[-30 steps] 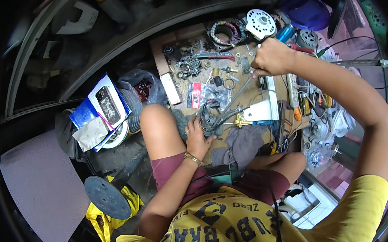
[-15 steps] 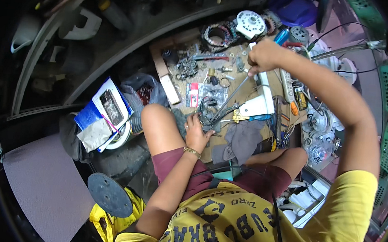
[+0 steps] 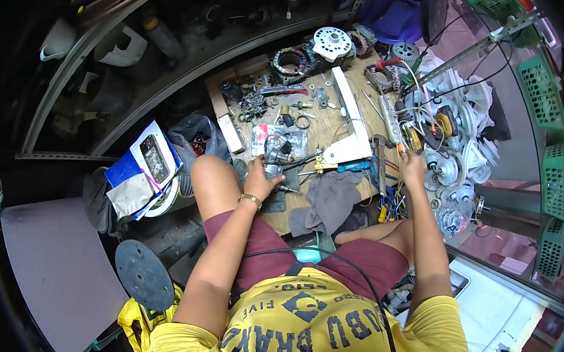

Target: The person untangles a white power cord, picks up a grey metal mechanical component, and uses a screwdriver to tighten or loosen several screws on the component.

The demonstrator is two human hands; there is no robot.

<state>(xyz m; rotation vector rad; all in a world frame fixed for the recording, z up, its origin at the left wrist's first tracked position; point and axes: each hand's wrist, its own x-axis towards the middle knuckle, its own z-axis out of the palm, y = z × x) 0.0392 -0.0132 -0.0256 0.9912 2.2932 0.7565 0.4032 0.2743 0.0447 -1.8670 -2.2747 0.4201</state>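
Note:
My left hand (image 3: pixel 263 180), with a gold-coloured bracelet at the wrist, closes around a grey metal motor part (image 3: pixel 273 169). A thin shaft (image 3: pixel 289 189) sticks out beside the thumb, and black wires lie just above. Over at the right edge of the board, my right hand (image 3: pixel 414 170) is closed at an orange-handled tool (image 3: pixel 401 148); its fingers partly hide the grip. Between the hands stands a white plastic housing (image 3: pixel 348 149) with a long arm. A yellow-collared tool (image 3: pixel 322 165) and a blue handle (image 3: pixel 354 165) lie along its lower edge.
Wound copper stators (image 3: pixel 290 62) and a white slotted disc (image 3: pixel 332 43) sit at the far edge. A grey rag (image 3: pixel 327 202) lies near my knees. A hammer (image 3: pixel 379 163) and pliers (image 3: pixel 394 203) are at right, beside piled white plastic parts (image 3: pixel 456 165).
My right hand has left the long screwdriver it held over the board and come down toward me at the right edge. My left hand has closed more around the motor part.

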